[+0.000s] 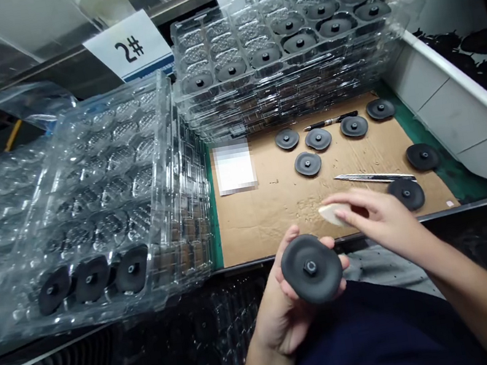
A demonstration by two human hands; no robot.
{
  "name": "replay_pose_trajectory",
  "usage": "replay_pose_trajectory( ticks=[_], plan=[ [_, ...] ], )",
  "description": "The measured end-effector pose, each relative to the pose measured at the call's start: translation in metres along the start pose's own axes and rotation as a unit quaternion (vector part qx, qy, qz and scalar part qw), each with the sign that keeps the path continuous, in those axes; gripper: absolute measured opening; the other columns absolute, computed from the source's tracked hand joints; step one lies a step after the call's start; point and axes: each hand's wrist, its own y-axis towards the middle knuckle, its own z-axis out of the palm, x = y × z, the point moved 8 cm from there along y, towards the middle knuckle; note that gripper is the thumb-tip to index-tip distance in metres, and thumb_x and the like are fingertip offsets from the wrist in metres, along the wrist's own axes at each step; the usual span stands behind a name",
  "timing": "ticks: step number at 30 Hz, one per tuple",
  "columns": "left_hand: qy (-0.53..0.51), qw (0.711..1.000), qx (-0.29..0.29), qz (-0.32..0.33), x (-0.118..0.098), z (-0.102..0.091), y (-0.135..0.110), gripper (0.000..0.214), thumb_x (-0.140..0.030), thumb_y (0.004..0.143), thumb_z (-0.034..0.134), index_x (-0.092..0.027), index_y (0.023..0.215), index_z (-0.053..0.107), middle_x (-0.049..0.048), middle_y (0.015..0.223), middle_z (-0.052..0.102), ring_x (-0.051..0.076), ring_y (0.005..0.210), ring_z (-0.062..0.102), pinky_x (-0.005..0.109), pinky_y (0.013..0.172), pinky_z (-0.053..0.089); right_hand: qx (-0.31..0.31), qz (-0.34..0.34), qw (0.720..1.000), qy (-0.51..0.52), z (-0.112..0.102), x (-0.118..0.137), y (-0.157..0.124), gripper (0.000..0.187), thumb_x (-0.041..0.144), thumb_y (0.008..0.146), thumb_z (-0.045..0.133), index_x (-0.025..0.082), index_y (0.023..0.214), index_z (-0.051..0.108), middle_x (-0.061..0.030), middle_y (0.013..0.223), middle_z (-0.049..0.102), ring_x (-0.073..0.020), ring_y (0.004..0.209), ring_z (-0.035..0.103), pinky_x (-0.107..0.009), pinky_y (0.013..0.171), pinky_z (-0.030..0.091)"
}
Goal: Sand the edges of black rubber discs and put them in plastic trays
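The black disc (315, 282) is at the lower centre of the frame, matt and smooth, rounded with softly squared sides and slightly dished, with a small raised nut-like stud at its middle. The left hand (285, 319) is clamped on it from below, fingertips showing around its edge, and its studded face is turned up. The right hand (377, 214) is apart from the left, just right of centre, pinching a small pale pad (333, 215) between thumb and fingers; the pad is clear of the disc.

Seven similar discs (308, 164) lie on the cardboard sheet (259, 217): five towards its upper right and two near its right edge. Among them are one pen (331, 121) and one slim metal tool (373, 177), its right end at the lowest disc. One white paper (234, 168) lies at the sheet's upper left.

Three discs sit in the front row of the clear tray (105, 190) at left, and nine show in the top tray (249, 79) at upper right. Two paper signs (130, 47) stand behind. Below the table there seem to be more discs, too dim to count.
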Motion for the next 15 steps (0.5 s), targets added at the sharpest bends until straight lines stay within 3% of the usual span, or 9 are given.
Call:
replay_pose_trajectory(
  ticks=[4,7,11,13,15],
  plan=[
    [-0.024,0.999,0.026,-0.004,0.000,-0.009,-0.001,0.062,-0.041,0.059,0.079,-0.035,0.116,0.056,0.0040,0.120,0.063,0.028,0.102,0.064,0.033,0.079,0.056,0.106,0.048,0.992,0.042,0.046,-0.027,-0.037,0.026,0.031,0.090,0.048,0.023,0.107,0.066,-0.0034,0.087,0.066,-0.0146,0.073,0.060,-0.025,0.061,0.046],
    [-0.046,0.998,0.050,0.000,0.000,-0.011,-0.001,0.066,-0.046,0.060,0.076,-0.033,0.121,0.053,0.0066,0.125,0.060,0.030,0.106,0.062,0.035,0.082,0.055,0.135,0.066,0.988,0.042,0.058,-0.035,-0.052,0.028,0.034,0.090,0.048,0.023,0.107,0.066,-0.0048,0.090,0.067,-0.0161,0.076,0.062,-0.027,0.064,0.048],
    [-0.055,0.996,0.068,-0.006,-0.002,-0.006,-0.002,0.059,-0.045,0.068,0.071,-0.031,0.122,0.052,0.0075,0.124,0.060,0.030,0.111,0.059,0.036,0.085,0.053,0.069,0.066,0.995,0.010,0.026,-0.016,-0.044,0.026,0.033,0.090,0.048,0.025,0.107,0.065,-0.0035,0.095,0.067,-0.0169,0.084,0.062,-0.028,0.070,0.048],
    [-0.049,0.997,0.064,-0.008,-0.002,-0.004,-0.002,0.062,-0.042,0.067,0.073,-0.030,0.124,0.052,0.0077,0.122,0.062,0.030,0.108,0.061,0.036,0.084,0.053,-0.010,0.022,1.000,-0.003,-0.001,0.015,-0.036,0.024,0.028,0.088,0.052,0.028,0.109,0.064,-0.0014,0.100,0.066,-0.0163,0.090,0.060,-0.028,0.077,0.046],
    [-0.036,0.998,0.053,-0.009,0.001,-0.001,-0.001,0.066,-0.040,0.064,0.076,-0.027,0.124,0.052,0.0082,0.117,0.063,0.028,0.104,0.063,0.036,0.084,0.053,-0.072,-0.068,0.995,-0.013,-0.018,0.057,-0.031,0.030,0.020,0.087,0.055,0.029,0.114,0.061,0.0001,0.105,0.065,-0.0154,0.093,0.057,-0.029,0.082,0.043]
  ],
)
